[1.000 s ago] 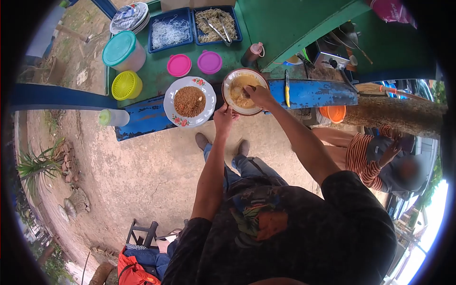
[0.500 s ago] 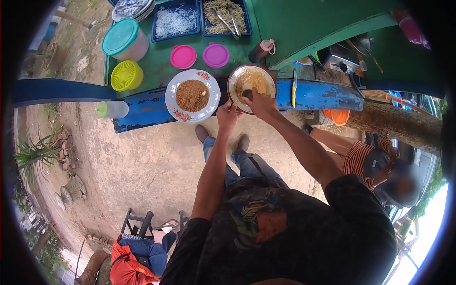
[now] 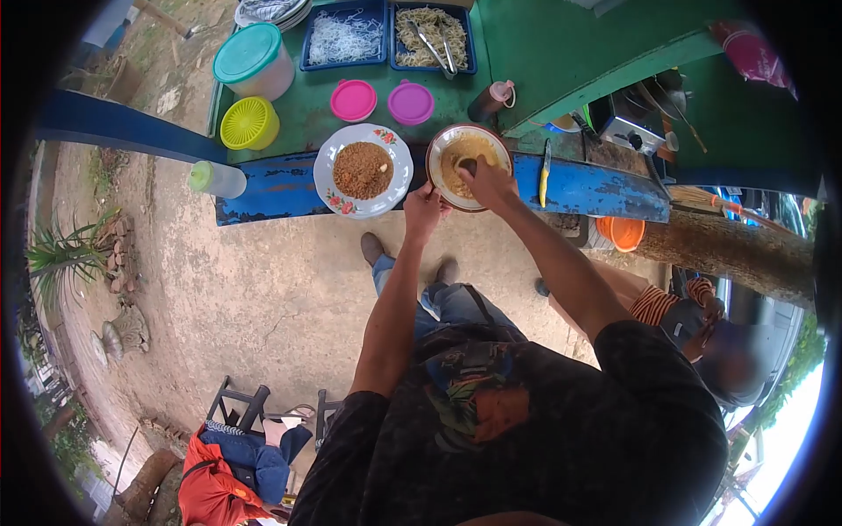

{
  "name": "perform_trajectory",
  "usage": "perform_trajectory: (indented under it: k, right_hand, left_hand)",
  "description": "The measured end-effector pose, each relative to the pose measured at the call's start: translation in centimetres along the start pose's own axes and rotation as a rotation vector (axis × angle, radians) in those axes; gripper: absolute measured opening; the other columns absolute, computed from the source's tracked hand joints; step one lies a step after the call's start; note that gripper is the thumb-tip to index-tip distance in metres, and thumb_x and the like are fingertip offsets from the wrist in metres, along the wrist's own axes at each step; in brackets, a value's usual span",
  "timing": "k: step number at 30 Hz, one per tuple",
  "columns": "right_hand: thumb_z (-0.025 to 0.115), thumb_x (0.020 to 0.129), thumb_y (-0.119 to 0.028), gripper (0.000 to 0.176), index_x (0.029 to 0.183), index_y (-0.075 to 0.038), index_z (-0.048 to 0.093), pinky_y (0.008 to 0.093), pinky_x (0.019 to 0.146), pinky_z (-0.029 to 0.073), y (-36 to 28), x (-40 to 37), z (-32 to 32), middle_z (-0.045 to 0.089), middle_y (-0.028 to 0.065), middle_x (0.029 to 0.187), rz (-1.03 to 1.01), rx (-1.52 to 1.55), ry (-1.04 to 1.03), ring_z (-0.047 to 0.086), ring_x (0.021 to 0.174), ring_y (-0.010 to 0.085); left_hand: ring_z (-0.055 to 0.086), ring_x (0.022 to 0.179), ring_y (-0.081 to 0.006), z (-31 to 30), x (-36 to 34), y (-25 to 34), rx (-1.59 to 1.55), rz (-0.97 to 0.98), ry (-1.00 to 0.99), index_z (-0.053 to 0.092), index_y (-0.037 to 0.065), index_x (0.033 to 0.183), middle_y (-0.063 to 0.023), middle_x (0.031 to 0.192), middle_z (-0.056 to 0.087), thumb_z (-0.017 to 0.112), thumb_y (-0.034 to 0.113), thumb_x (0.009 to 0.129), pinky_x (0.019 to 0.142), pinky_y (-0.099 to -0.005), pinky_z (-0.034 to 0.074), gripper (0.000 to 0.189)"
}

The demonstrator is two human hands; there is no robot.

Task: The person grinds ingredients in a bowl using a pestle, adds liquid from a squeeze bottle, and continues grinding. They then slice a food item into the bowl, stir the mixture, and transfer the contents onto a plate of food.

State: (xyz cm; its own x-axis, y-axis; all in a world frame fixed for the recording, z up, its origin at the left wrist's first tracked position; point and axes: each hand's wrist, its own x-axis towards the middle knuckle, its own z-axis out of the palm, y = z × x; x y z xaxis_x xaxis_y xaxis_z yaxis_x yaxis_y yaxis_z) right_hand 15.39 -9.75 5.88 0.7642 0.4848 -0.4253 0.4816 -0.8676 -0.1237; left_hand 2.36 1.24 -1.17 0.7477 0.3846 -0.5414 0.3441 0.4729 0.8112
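Currently, left hand (image 3: 424, 206): at the near rim of the bowl (image 3: 481, 143), fingers pinched on the edge, thumb side up.
Left arm: almost straight, reaching forward from the shoulder, forearm bare.
Right hand (image 3: 488, 181): over the bowl's near half, knuckles up, fingers curled down and closed around a dark tool (image 3: 467, 165).
Right arm: extended diagonally toward the bowl, elbow slightly bent, wrist dropped toward it.
Dark tool: tip down in the bowl's contents; too small to tell what kind it is.
Bowl: on the blue front edge of the counter (image 3: 596, 186), directly ahead of the person; holds a yellow-brown paste.
Plate (image 3: 334, 198): just beside the bowl on its left, floral rim, heap of brown granules in the middle.
Knife (image 3: 545, 171): on the blue edge to the right of the bowl, yellow handle, lying apart from both hands.
Pink lids (image 3: 353, 99): two of them on the green top behind plate and bowl.
Brown bottle (image 3: 489, 101): behind the bowl, pink cap.
Noodle trays (image 3: 344, 37): two blue ones at the far side, tongs (image 3: 436, 42) in the right one.
Other person (image 3: 675, 309): low at the right, striped sleeve, well apart from the bowl.
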Motion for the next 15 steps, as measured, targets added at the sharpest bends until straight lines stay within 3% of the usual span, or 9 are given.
perform_trajectory:
  k: [2, 4, 6, 7, 10, 13, 14, 15]
  right_hand:
    - [0.052, 0.102, -0.061, 0.071, 0.137, 0.001, 0.053, 0.0571, 0.089, 0.057, -0.8, 2.4, -2.3, 0.073, 0.0278, 0.111, 0.14, 0.098, -0.068, 0.071, 0.107, 0.0472]
    - [0.051, 0.102, -0.063, 0.071, 0.136, 0.0, 0.053, 0.0569, 0.088, 0.057, -0.8, 1.4, -1.1, 0.073, 0.0266, 0.111, 0.054, 0.102, -0.025, 0.072, 0.104, 0.0467]
    - [0.053, 0.102, -0.059, 0.064, 0.13, -0.001, 0.057, 0.0549, 0.091, 0.057, -0.4, -0.9, -0.2, 0.073, 0.025, 0.115, 0.034, -0.01, -0.048, 0.072, 0.109, 0.0415]
    - [0.053, 0.102, -0.059, 0.064, 0.13, -0.001, 0.057, 0.0554, 0.09, 0.057, -0.6, 0.5, -0.9, 0.073, 0.0252, 0.114, 0.129, 0.071, -0.047, 0.072, 0.108, 0.0416]
    - [0.053, 0.101, -0.061, 0.071, 0.135, 0.001, 0.054, 0.0573, 0.092, 0.056, -0.7, 1.4, -1.4, 0.073, 0.0251, 0.115, 0.075, 0.061, -0.094, 0.071, 0.109, 0.0435]
    - [0.053, 0.101, -0.061, 0.07, 0.132, 0.002, 0.056, 0.0561, 0.093, 0.056, -0.4, -0.2, -0.2, 0.072, 0.0267, 0.116, 0.059, -0.01, 0.02, 0.071, 0.11, 0.0442]
    - [0.053, 0.1, -0.062, 0.072, 0.133, 0.002, 0.056, 0.0571, 0.095, 0.055, -0.1, 1.8, -0.5, 0.071, 0.0284, 0.12, 0.153, 0.101, -0.018, 0.069, 0.114, 0.0441]
    - [0.052, 0.1, -0.063, 0.072, 0.134, 0.001, 0.055, 0.0576, 0.095, 0.054, -0.5, 2.1, -1.6, 0.07, 0.0287, 0.122, 0.192, 0.114, -0.094, 0.068, 0.116, 0.0442]
  left_hand:
    - [0.071, 0.077, -0.0121, -0.4, 0.2, -0.6, 0.044, 0.046, -0.082, 0.064, 0.005, 0.14, -0.0069, 0.092, 0.073, 0.055, 0.008, 0.108, 0.074, -0.0309, 0.066, 0.034]
    - [0.071, 0.077, -0.0124, -0.1, 0.2, 0.2, -0.052, 0.038, -0.069, 0.065, 0.005, 0.139, -0.0072, 0.093, 0.073, 0.055, 0.009, 0.107, 0.074, -0.0307, 0.066, 0.033]
    - [0.071, 0.067, -0.0118, 0.2, 0.2, -0.5, -0.098, 0.032, 0.021, 0.072, 0.003, 0.124, -0.0089, 0.087, 0.075, 0.055, 0.006, 0.106, 0.065, -0.0287, 0.063, 0.025]
    - [0.071, 0.069, -0.0116, 0.1, -0.1, -0.3, -0.069, 0.027, 0.001, 0.072, 0.004, 0.126, -0.0086, 0.088, 0.075, 0.055, 0.006, 0.106, 0.064, -0.0287, 0.063, 0.026]
    - [0.071, 0.07, -0.0112, 0.0, -0.4, 0.1, -0.141, -0.003, -0.037, 0.072, 0.005, 0.127, -0.008, 0.086, 0.075, 0.055, 0.006, 0.106, 0.063, -0.0285, 0.063, 0.027]
    - [0.071, 0.069, -0.0108, 0.0, 0.0, 0.1, -0.089, 0.022, -0.013, 0.073, 0.006, 0.127, -0.0084, 0.085, 0.075, 0.055, 0.007, 0.106, 0.064, -0.0286, 0.063, 0.028]
    - [0.071, 0.069, -0.0108, 0.0, -0.4, -0.6, -0.098, -0.006, -0.012, 0.073, 0.006, 0.127, -0.0084, 0.085, 0.075, 0.055, 0.007, 0.106, 0.064, -0.0286, 0.063, 0.028]
    - [0.072, 0.074, -0.0116, -0.2, -0.9, -0.6, -0.073, -0.015, -0.054, 0.068, 0.006, 0.134, -0.0078, 0.09, 0.074, 0.055, 0.01, 0.107, 0.071, -0.0299, 0.064, 0.03]
